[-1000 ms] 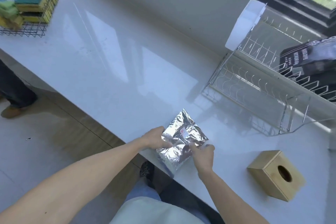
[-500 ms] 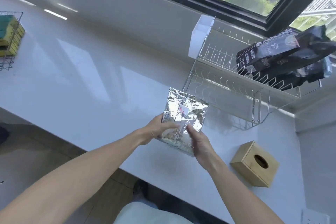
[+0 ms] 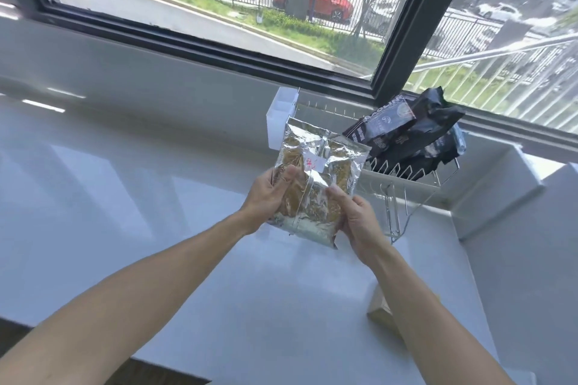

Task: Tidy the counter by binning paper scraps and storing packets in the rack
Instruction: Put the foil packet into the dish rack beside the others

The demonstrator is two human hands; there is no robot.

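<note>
Left hand [image 3: 268, 194] and right hand [image 3: 359, 219] both grasp foil packet [image 3: 316, 178], held above counter [image 3: 125, 197] before wire rack [image 3: 403, 194].

Both forearms bare up to frame edge, no sleeves in view. Left hand [image 3: 268, 195] and right hand [image 3: 359, 222]: no rings, gloves or watch; wrists behind the fingers bare too. Thumbnails short, unpainted as far as visible.

Print on the black packets [image 3: 403, 131] and foil packet's sticker [image 3: 313, 163] is illegible.
</note>
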